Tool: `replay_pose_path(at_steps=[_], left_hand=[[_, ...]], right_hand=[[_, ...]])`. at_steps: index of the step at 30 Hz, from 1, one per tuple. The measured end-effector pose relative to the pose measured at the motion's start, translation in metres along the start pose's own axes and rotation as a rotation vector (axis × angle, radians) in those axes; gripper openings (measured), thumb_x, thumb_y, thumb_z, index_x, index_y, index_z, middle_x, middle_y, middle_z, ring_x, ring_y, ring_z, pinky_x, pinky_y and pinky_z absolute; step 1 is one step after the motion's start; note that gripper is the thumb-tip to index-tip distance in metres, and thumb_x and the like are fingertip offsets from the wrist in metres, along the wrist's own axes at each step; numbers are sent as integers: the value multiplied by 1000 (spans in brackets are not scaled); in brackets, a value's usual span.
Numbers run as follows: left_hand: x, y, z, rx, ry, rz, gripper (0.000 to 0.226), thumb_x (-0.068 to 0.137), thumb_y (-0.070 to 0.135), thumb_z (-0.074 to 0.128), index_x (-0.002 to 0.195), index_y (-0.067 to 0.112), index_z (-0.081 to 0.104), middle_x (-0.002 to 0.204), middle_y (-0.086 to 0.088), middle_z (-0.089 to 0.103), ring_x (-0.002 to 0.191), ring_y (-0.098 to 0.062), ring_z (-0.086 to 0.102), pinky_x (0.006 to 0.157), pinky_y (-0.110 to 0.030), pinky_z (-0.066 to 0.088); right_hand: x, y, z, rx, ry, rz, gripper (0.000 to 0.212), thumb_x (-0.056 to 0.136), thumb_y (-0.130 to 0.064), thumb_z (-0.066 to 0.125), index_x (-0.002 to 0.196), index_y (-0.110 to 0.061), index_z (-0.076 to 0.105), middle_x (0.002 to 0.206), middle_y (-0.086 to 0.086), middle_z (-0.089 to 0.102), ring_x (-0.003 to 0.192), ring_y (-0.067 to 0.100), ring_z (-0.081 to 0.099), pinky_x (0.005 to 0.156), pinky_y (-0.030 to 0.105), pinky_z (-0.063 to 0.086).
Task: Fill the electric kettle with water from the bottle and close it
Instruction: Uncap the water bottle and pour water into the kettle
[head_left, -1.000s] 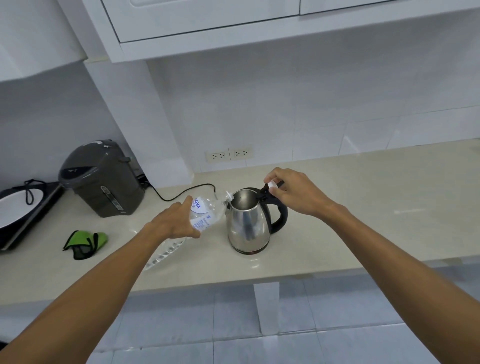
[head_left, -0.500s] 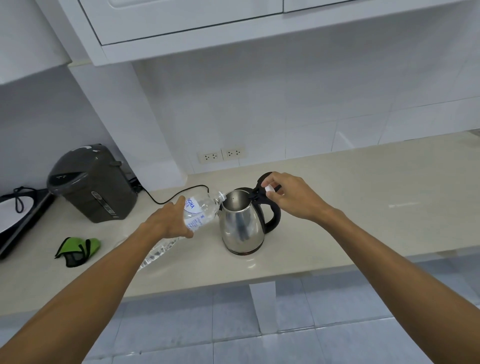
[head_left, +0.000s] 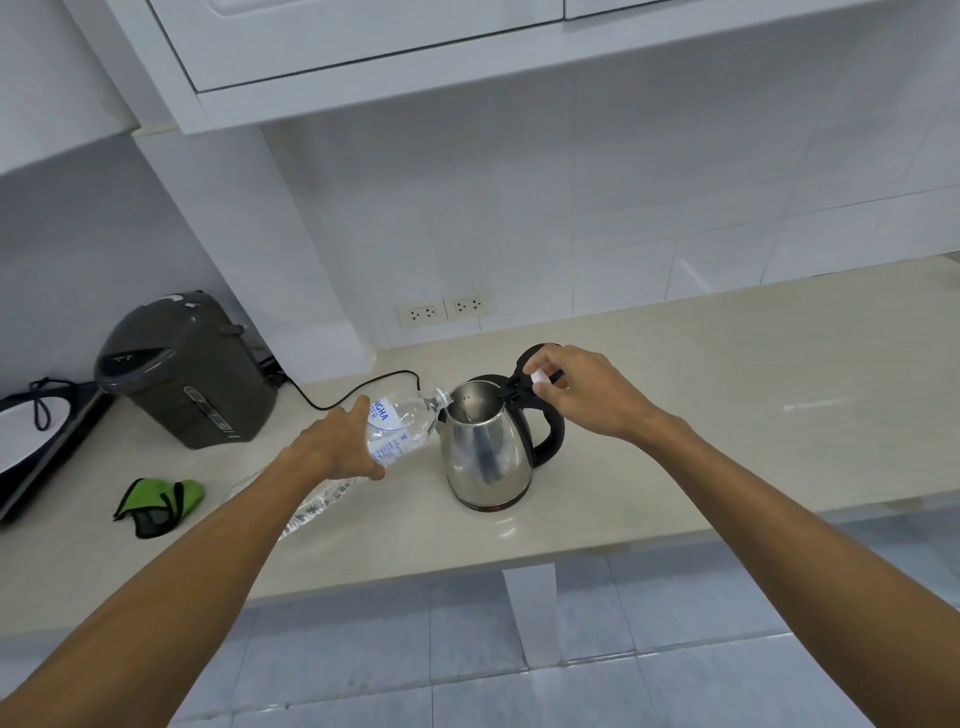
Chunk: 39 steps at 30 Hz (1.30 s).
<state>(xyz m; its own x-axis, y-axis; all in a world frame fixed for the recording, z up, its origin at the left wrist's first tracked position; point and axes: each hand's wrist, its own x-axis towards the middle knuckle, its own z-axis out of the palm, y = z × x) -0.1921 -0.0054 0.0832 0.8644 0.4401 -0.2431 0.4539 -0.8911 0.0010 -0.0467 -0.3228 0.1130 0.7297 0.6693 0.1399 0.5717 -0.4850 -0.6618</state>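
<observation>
A steel electric kettle with a black handle stands on the beige counter, its black lid raised behind the opening. My left hand grips a clear plastic water bottle, tilted so its neck rests at the kettle's rim. My right hand is at the top of the handle by the lid hinge, holding the lid up, with the small white bottle cap in its fingers.
A dark grey hot-water pot stands at the left, its black cord running behind the bottle. A green cloth lies near the counter's front edge. A black appliance sits far left. Wall sockets are behind.
The view has shifted a little. The bottle stays tilted at the kettle's rim and my right hand stays at the lid; neither has let go.
</observation>
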Motion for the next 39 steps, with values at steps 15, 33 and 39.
replay_pose_path(at_steps=[15,33,39], left_hand=[[2,0,-2,24,4,15,88,64,46,90,129,17,37,98,-5,57,86,-30,64,77,-45,60],[9,-4,3,22,-6,14,94,62,48,90,133,17,36,101,-5,59,82,-27,66,72,-43,61],[11,-2,5,7,-5,5,93,62,47,89,131,16,35,99,-6,57,84,-29,65,70,-41,57]], right_hand=[[-1,1,5,23,3,8,14,99,-26,56,109,-30,65,105,-8,70,88,11,69,88,48,57],[1,5,6,16,1,15,16,99,-25,55,111,-30,65,108,-8,70,90,12,69,89,48,57],[3,5,7,22,-1,13,16,99,-25,56,111,-31,65,108,-9,70,86,8,70,88,47,57]])
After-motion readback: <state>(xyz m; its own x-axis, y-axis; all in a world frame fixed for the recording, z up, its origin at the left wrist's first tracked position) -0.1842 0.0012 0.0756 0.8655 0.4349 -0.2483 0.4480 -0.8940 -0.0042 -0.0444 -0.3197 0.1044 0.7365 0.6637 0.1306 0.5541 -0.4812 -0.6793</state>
